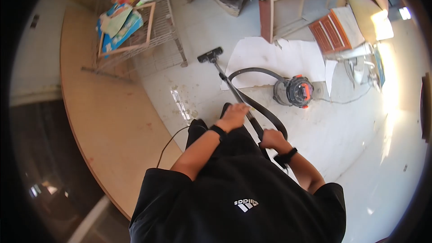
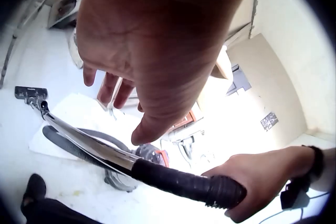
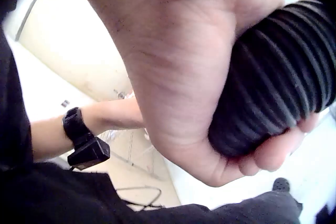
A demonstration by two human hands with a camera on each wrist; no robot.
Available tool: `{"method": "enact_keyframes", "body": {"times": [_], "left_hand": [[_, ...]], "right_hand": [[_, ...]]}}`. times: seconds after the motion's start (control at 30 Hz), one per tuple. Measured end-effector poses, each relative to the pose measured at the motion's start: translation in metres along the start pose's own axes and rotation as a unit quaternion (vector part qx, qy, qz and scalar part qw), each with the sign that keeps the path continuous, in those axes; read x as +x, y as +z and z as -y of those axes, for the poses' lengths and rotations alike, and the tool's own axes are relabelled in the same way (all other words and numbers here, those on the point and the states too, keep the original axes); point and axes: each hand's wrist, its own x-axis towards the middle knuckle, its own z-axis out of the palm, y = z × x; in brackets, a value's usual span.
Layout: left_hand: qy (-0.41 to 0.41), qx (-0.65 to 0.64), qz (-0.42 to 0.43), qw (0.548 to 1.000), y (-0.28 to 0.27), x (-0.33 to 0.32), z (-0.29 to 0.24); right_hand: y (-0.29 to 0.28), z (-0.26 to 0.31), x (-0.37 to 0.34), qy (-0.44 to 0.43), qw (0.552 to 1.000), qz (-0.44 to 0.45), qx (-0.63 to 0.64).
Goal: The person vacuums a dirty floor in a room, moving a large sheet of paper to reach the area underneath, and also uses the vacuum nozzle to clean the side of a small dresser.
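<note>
My right hand (image 1: 275, 139) grips the ribbed black hose end (image 3: 278, 77) at the handle of a vacuum cleaner wand, fingers curled round it. The wand's metal tube (image 2: 100, 148) runs forward to a black floor head (image 1: 210, 55) on the floor. My left hand (image 2: 147, 56) hovers beside the tube, its fingers loosely extended and apart from it in the left wrist view. In the head view the left hand overlaps the tube's upper part. The vacuum cleaner body (image 1: 299, 92), grey with orange parts, stands ahead on the right, joined by a curved hose (image 1: 258, 69).
A wire rack (image 1: 159, 31) with papers and a wooden frame stands at the front left. Along the left lies a large wooden board (image 1: 108, 126). White sheets (image 1: 265, 56) cover floor near the vacuum; a cabinet (image 1: 330, 31) and other furniture stand behind. A cable (image 1: 166, 146) runs by my leg.
</note>
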Motion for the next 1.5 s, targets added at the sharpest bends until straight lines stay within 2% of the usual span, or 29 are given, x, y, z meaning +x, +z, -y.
{"method": "enact_keyframes", "body": {"times": [0.07,0.1,0.17,0.27,0.4,0.47,0.53,0.63,0.7,0.87,0.93,1.0,1.13,1.3,1.43,1.5], "left_hand": [[0.036,0.017,0.001,0.999,0.030,-0.012,-0.017],[0.025,0.011,-0.009,1.000,0.037,-0.016,-0.026],[0.007,0.033,0.065,0.997,0.046,-0.026,-0.037],[-0.063,0.042,0.041,0.996,0.073,-0.041,-0.036],[-0.172,0.023,-0.052,0.983,0.095,-0.078,-0.045],[-0.254,-0.042,-0.110,0.960,0.107,-0.105,-0.054],[-0.324,-0.064,-0.137,0.934,0.118,-0.140,-0.062],[-0.393,-0.108,-0.116,0.906,0.128,-0.186,-0.071],[-0.471,-0.111,-0.116,0.868,0.133,-0.206,-0.083],[-0.476,-0.117,-0.175,0.854,0.150,-0.205,-0.118],[-0.470,-0.108,-0.196,0.854,0.157,-0.185,-0.136],[-0.454,-0.087,-0.174,0.869,0.170,-0.158,-0.160],[-0.437,-0.082,-0.157,0.882,0.212,-0.084,-0.204],[-0.367,-0.102,-0.068,0.922,0.266,0.005,-0.277],[-0.335,-0.121,-0.037,0.934,0.286,0.028,-0.310],[-0.341,-0.126,-0.034,0.931,0.290,0.024,-0.314]], "right_hand": [[0.017,-0.034,-0.035,-0.036,0.997,0.021,-0.064],[0.021,-0.050,-0.052,-0.054,0.994,0.025,-0.090],[0.036,-0.081,-0.071,-0.061,0.985,0.013,-0.159],[0.038,-0.093,-0.080,-0.094,0.964,0.015,-0.248],[0.047,-0.062,-0.054,-0.171,0.941,-0.031,-0.289],[0.056,-0.040,-0.035,-0.171,0.945,-0.024,-0.277],[0.068,-0.017,-0.016,-0.191,0.943,-0.059,-0.266],[0.074,0.021,-0.005,-0.193,0.940,-0.056,-0.275],[0.074,0.039,-0.014,-0.215,0.942,-0.081,-0.243],[0.089,0.034,-0.014,-0.228,0.935,-0.094,-0.255],[0.093,0.012,-0.017,-0.236,0.932,-0.079,-0.264],[0.101,-0.031,-0.028,-0.245,0.922,-0.099,-0.283],[0.111,-0.171,-0.038,-0.270,0.908,-0.110,-0.301],[0.091,-0.344,-0.086,-0.206,0.920,-0.094,-0.319],[0.081,-0.390,-0.110,-0.140,0.921,-0.085,-0.355],[0.086,-0.383,-0.106,-0.156,0.919,-0.095,-0.349]]}}
